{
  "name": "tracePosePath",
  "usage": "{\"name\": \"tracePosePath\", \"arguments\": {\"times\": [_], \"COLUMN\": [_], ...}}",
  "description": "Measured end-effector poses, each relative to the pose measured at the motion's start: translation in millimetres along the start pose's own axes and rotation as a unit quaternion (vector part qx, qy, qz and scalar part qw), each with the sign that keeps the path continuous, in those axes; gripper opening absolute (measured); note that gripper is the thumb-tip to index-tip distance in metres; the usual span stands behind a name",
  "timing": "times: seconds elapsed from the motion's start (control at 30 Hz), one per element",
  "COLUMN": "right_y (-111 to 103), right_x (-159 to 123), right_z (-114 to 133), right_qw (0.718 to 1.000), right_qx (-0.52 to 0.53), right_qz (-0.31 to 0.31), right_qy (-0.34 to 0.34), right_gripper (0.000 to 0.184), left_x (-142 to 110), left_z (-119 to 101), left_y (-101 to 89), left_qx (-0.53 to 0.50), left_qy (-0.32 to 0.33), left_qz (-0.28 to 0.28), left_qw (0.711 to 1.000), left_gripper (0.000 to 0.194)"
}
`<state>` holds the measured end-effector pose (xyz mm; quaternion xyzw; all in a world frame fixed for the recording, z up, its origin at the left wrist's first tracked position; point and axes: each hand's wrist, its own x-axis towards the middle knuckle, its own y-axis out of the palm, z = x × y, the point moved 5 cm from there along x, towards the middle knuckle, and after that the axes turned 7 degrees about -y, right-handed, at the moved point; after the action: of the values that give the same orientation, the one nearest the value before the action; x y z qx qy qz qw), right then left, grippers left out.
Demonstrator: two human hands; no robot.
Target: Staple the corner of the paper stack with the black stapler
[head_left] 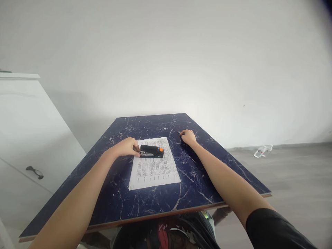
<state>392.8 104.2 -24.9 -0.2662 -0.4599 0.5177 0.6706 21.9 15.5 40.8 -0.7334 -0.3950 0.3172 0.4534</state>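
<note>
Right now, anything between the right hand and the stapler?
Nothing visible stands between the right hand and the stapler: only flat tabletop and the edge of the printed sheets. The left hand is at the stapler's opposite end.

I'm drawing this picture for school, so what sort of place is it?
Probably a room in a home, though it could be a small office: there's a white cabinet, a dark blue marble-patterned table, and a stapler over printed papers.

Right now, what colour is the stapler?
The stapler is mostly black with an orange patch (head view).
</note>
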Motion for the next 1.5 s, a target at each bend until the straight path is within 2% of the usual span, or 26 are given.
{"name": "tracePosePath", "arguments": {"times": [0.27, 0.4, 0.5, 0.6, 0.67, 0.77, 0.83, 0.93, 1.03, 1.17, 1.4, 1.5], "right_y": [-0.6, -5.5, -16.0, -27.6, -29.1, -21.4, -13.4, 1.5, 12.9, 16.2, 18.1, 19.0], "right_x": [-1.6, -5.2, -10.1, -20.6, -33.2, -61.6, -81.3, -99.1, -101.9, -98.0, -99.1, -98.4], "right_z": [1.1, 4.8, 20.6, 56.4, 88.0, 136.2, 161.1, 180.5, 182.7, 179.0, 180.7, 180.0], "right_qw": [1.000, 1.000, 0.997, 0.983, 0.959, 0.908, 0.883, 0.881, 0.889, 0.890, 0.877, 0.881], "right_qx": [0.002, 0.009, 0.017, 0.094, 0.188, 0.287, 0.299, 0.262, 0.237, 0.246, 0.260, 0.254], "right_qz": [0.000, -0.020, -0.065, -0.098, -0.054, 0.074, 0.130, 0.166, 0.180, 0.170, 0.170, 0.168], "right_qy": [0.000, -0.006, -0.032, -0.127, -0.205, -0.297, -0.337, -0.357, -0.348, -0.346, -0.366, -0.361], "right_gripper": [0.033, 0.033, 0.030, 0.023, 0.028, 0.040, 0.039, 0.035, 0.034, 0.033, 0.033, 0.031], "left_x": [0.8, -2.5, -7.5, -9.9, -9.2, -6.5, -5.0, -3.6, -1.6, 4.9, 18.0, 18.0], "left_z": [-3.6, 0.3, 11.4, 25.3, 32.1, 37.1, 38.4, 39.8, 40.9, 35.7, -2.8, -11.5], "left_y": [1.7, -0.2, -5.4, -8.3, -7.7, -6.0, -4.9, -2.8, 0.1, 6.9, 18.9, 19.8], "left_qx": [0.062, 0.022, -0.031, -0.054, -0.061, -0.076, -0.087, -0.103, -0.108, -0.113, -0.103, -0.098], "left_qy": [-0.002, 0.022, 0.030, 0.023, 0.021, 0.021, 0.021, 0.027, 0.038, 0.064, 0.148, 0.159], "left_qz": [0.002, 0.014, 0.030, 0.051, 0.061, 0.050, 0.033, 0.008, -0.019, -0.057, -0.098, -0.103], "left_qw": [0.998, 0.999, 0.999, 0.997, 0.996, 0.996, 0.995, 0.994, 0.993, 0.990, 0.979, 0.977], "left_gripper": [0.021, 0.027, 0.038, 0.035, 0.032, 0.033, 0.033, 0.032, 0.031, 0.030, 0.032, 0.033]}}
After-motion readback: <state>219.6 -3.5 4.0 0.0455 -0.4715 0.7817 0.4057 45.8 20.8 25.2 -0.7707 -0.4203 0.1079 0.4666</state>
